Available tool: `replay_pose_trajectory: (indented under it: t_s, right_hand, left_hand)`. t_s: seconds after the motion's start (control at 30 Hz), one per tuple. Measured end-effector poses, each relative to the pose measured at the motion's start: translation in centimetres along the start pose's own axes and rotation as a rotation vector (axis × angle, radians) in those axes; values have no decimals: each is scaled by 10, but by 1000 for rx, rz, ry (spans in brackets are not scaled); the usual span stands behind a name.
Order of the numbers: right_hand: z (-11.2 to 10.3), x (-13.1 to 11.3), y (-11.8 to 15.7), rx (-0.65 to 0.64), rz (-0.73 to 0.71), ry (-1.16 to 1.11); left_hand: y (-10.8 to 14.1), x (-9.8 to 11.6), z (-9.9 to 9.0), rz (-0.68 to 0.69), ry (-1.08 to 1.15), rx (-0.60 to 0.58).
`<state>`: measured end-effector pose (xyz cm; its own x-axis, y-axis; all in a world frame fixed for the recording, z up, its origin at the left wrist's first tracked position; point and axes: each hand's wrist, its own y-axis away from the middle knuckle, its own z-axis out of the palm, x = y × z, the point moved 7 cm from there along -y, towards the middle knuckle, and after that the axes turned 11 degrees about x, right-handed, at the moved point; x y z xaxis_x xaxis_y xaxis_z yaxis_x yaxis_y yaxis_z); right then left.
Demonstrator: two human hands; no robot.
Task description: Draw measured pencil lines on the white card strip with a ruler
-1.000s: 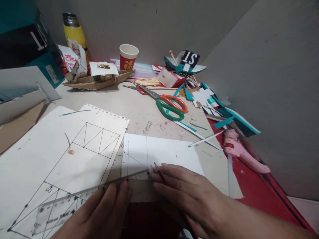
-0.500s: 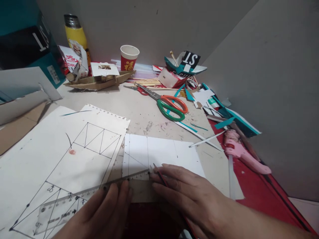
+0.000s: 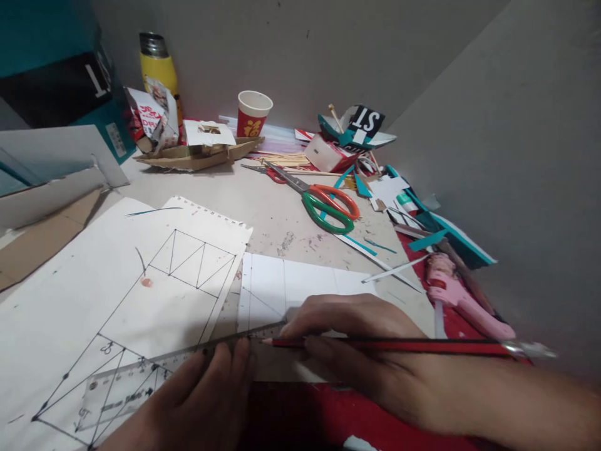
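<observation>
My left hand (image 3: pixel 201 388) presses a clear ruler (image 3: pixel 122 391) down at the table's near edge, fingers bent over it. The ruler slants across the large drawing sheet (image 3: pixel 178 313), which bears a lined truss-like figure, and reaches onto a small white paper (image 3: pixel 310 279) with pencil lines. In my right hand (image 3: pixel 375 376) is a red and black pencil (image 3: pixel 422 345), gripped between thumb and fingers. Its tip points left, close to the ruler's edge and my left fingertips. Part of the white paper is hidden under my right hand.
Scissors (image 3: pixel 330 210) with orange and green handles lie beyond the paper. A pink glue gun (image 3: pixel 464 304) rests at the right. Farther back stand a cardboard boat (image 3: pixel 197 160), a red paper cup (image 3: pixel 251 122), a yellow bottle (image 3: pixel 159 69) and a teal model boat (image 3: pixel 350 141).
The pencil has swung from nearly upright under my right hand to almost level, its tip now left toward the ruler. My right hand has turned and curled; my left stays on the ruler.
</observation>
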<state>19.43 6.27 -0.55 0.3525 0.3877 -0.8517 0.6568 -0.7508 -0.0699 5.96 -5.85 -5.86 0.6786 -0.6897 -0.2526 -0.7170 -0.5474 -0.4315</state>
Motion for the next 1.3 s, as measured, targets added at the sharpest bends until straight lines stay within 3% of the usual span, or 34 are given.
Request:
replay_pose_trajectory:
  t_s: [0.13, 0.33, 0.77, 1.3]
  right_hand:
    - [18, 10, -19, -85, 88, -48]
    - [28, 15, -24, -128, 4, -61]
    - [30, 13, -27, -119, -58, -96]
    - [31, 16, -33, -136, -34, -127]
  left_hand:
    - [-1, 0, 2, -25, 29, -12]
    - [-2, 0, 1, -48, 45, 7]
    - [-3, -2, 0, -34, 56, -3]
    - [-5, -3, -1, -26, 64, -31]
